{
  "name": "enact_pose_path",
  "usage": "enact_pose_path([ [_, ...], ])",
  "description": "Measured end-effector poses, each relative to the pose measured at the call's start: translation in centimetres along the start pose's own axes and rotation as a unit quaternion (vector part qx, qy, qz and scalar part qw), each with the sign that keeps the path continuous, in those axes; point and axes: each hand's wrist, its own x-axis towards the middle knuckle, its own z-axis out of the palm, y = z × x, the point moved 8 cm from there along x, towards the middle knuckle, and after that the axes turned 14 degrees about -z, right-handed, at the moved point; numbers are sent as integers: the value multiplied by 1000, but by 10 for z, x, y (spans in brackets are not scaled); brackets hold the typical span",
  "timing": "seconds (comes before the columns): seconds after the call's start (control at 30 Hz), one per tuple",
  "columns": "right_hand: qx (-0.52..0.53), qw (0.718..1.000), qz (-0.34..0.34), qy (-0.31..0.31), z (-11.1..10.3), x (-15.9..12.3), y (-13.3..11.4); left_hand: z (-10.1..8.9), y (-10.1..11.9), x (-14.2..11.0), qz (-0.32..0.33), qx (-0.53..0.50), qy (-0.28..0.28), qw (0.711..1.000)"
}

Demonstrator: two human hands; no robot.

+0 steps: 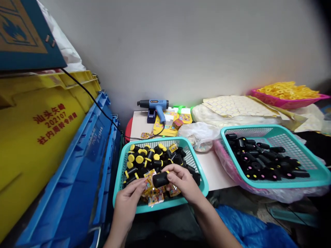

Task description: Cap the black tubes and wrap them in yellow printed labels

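Over the front of a turquoise basket (203, 179), my right hand (185, 183) grips a small black cylinder with a yellow end (160, 179), which lies on its side between thumb and fingers. My left hand (129, 201) pinches a shiny yellow printed wrapper (148, 187) just left of the cylinder. The cylinder's near end overlaps the wrapper; whether they touch I cannot tell. Below and behind them, the basket holds several black cylinders with yellow caps (139, 159) and more printed wrappers (156, 199).
A blue heat gun (159, 104) stands at the back near a yellow printed card (165, 130). Rightward, another turquoise basket (318, 168) holds black cylinders (266, 160). Behind sits a pink tray (292, 102) of yellow parts. Blue crates (80, 172) and a yellow crate (33, 148) line the left.
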Motion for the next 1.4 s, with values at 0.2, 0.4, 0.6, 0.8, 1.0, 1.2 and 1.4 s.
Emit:
enact_pose_path([
  [0.2,-8,998,41,-39,1,-3,13,0,3,-6,40,33,-13,999],
  [0.4,-69,995,61,-46,-4,-6,15,8,19,-12,66,80,-28,994],
  [0.6,-59,996,60,-36,-1,-8,23,18,21,-14,41,87,-60,994],
  [0.8,23,999,-16,-41,18,-13,25,22,9,-13,-25,36,-87,995],
  [1.0,261,956,105,-81,40,-21,37,31,4,-21,-61,-3,-136,989],
  [1.2,224,966,84,-94,37,-26,37,38,2,-26,-35,17,-165,986],
  [1.4,-141,985,-95,-41,5,-32,-14,47,36,-47,255,219,-55,940],
])
